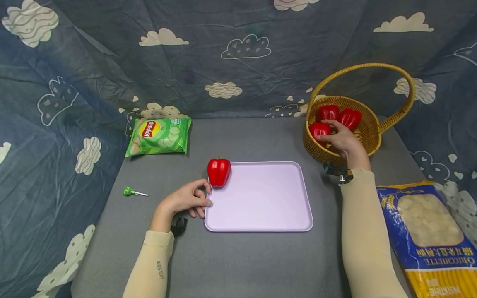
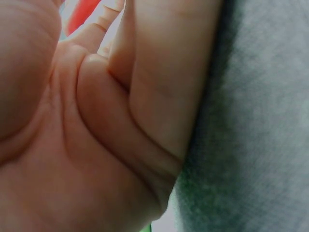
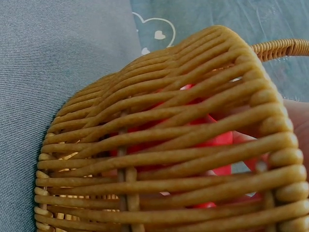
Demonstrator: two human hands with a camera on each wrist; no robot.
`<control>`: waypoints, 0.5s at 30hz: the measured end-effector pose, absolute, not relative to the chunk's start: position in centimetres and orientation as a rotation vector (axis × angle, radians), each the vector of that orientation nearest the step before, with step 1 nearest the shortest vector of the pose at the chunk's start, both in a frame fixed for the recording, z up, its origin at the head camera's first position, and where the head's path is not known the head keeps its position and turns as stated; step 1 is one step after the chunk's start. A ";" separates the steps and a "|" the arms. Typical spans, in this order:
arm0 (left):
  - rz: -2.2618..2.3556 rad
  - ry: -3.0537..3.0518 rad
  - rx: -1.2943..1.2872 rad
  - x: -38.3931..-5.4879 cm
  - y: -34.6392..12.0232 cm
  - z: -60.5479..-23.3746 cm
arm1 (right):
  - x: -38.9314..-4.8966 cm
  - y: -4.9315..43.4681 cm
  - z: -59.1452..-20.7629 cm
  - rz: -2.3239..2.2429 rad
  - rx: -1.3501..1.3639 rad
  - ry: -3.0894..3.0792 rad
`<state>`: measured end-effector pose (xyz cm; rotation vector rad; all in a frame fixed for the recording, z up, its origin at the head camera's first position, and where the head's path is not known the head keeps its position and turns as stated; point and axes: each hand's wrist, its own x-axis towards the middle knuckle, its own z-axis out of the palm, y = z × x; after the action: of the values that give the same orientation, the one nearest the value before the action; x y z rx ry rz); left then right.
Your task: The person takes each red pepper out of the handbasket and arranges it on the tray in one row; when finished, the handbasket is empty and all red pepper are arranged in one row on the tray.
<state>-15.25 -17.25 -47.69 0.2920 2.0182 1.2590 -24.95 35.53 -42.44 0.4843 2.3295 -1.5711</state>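
My right hand [image 1: 345,141] reaches over the near rim of a wicker basket [image 1: 324,154] and grips a red bell pepper [image 1: 319,130] inside it. Two more bell peppers, one at the back [image 1: 328,112] and one to the right [image 1: 351,119], lie beside that one. In the right wrist view the basket's woven side [image 3: 159,113] hides most of the peppers and fingers. At the left edge of a lilac tray [image 1: 261,198], my left hand [image 1: 188,198] pinches the rim between thumb and fingers. Another red bell pepper [image 1: 219,172] stands at the tray's far left corner.
A green chip bag [image 1: 162,135] lies at the back left of the grey table, with a green-wrapped lollipop [image 1: 134,192] nearer. At the right edge is a blue and yellow pasta bag [image 1: 428,231]. The basket's tall handle [image 1: 363,66] arches above it.
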 end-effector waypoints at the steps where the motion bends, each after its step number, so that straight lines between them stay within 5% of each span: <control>1: 1.259 2.018 0.292 -15.3 -17.3 -47.7 | -25.0 35.5 -42.5 -1.571 0.487 2.330; 15: 1.251 2.025 0.281 -15.4 -17.3 -47.8 | -24.9 35.5 -42.5 -1.547 0.494 2.353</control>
<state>-15.37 -17.34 -47.79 0.2805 2.0246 1.2509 -24.94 35.46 -42.45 0.4943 2.3528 -1.5469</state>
